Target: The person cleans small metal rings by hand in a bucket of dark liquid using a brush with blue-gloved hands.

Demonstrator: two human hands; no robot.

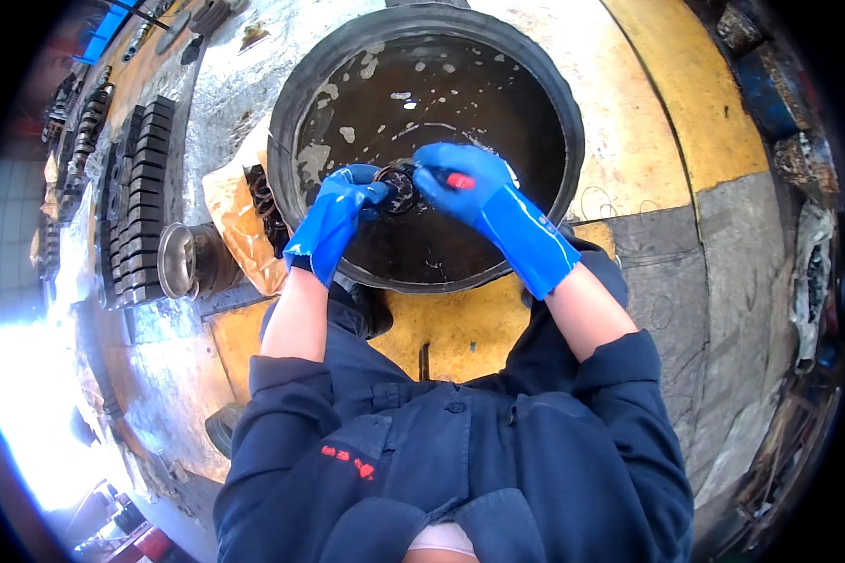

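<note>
Both my hands wear blue rubber gloves and are held over a large round black tub (574, 122). Brown, murky liquid (469, 94) with patches of pale foam fills much of it. My left hand (333, 214) is closed round a dark, wet, ring-shaped metal part (396, 190), keeping it above the liquid. In my right hand (479, 192) is a tool with a red and black handle (458, 181), its working end up against the ring-shaped part. What that end looks like is hidden by the glove and the part.
Left of the tub, brown paper (235, 211) lies beside several dark ring-shaped parts (268, 206). A metal cylinder with a flared rim (176, 261) lies near a long row of dark metal blocks (145, 192). Scuffed yellow flooring (723, 113) and a grey mat (662, 272) stretch to the right.
</note>
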